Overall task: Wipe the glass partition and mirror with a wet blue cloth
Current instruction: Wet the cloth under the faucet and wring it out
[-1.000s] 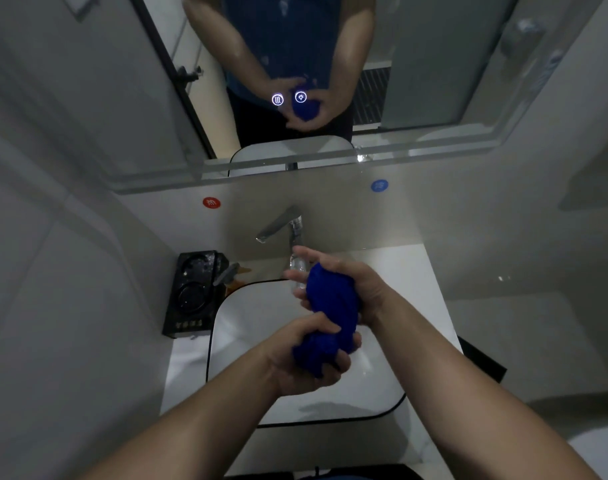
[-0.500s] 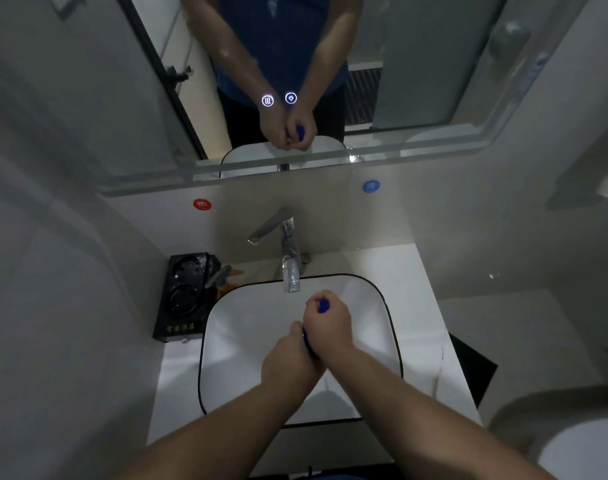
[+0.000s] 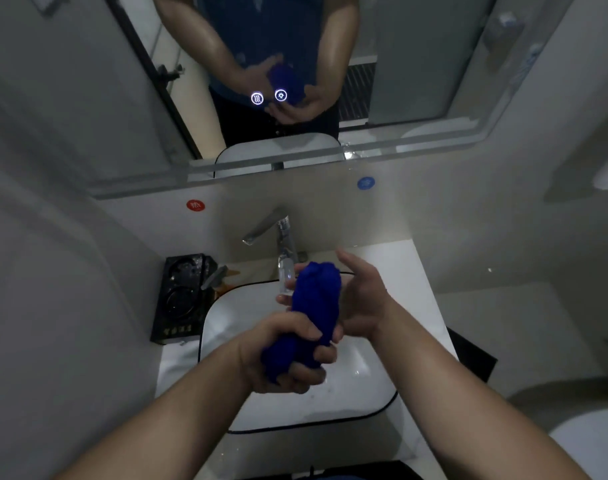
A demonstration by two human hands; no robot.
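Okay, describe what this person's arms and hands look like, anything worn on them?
Both forearms are bare to the frame's edge: no sleeves, gloves, watch or rings visible on the left hand or right hand. The mirror reflection shows a dark blue top, arms bare.

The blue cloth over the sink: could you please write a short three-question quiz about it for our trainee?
1. True or false: the left hand is clamped around the lower end of the blue cloth.
2. The right hand is: A) gripping the tap B) open beside the cloth C) on the mirror.
3. Fill in: the cloth is held above the white ____.

Key: 1 true; 2 B; 3 sink.
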